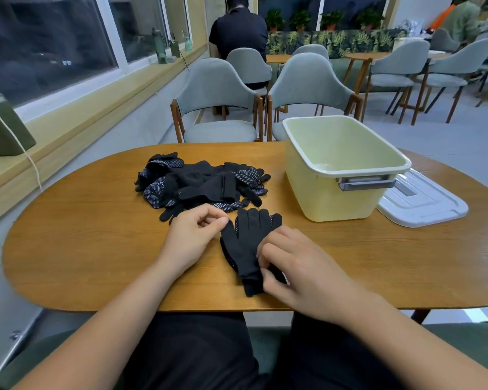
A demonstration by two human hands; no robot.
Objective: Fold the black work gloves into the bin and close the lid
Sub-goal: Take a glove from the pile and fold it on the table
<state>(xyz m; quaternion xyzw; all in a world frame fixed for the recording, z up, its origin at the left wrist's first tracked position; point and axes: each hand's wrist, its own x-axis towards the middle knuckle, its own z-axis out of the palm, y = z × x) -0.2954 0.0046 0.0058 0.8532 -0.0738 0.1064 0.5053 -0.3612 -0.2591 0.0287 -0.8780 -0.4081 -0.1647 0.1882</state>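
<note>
On the wooden worktop (pixel 96 249) just in front of me, one black glove (pixel 248 243) lies flat with its fingertips pointing away from me and its cuff toward me. Dotted grip fabric shows along its edges, so a second glove may lie under it, but I cannot tell.

My right hand (pixel 296 266) rests over the cuff end, and its fingers (pixel 268 249) are curled in and pinching the cuff edge. My left hand (pixel 192 237) sits on the worktop just left of the glove. Its fingers (pixel 209 218) are loosely curled, with thumb and forefinger meeting right at the tip of the glove's thumb. I cannot tell whether they pinch the fabric or only touch it.

Beyond my left hand lies the pile of gloves (pixel 203 184), a loose, tangled heap of black gloves with white-dotted palms. To the right of the pile stands the pale yellow bin (pixel 321 198), upright and open, with a grey handle on the side nearest me. No glove shows inside it. The white lid (pixel 423 204) lies flat on the worktop on the bin's right side, partly hidden behind it.

Two grey chairs (pixel 214 102) stand at the far edge of the worktop.
</note>
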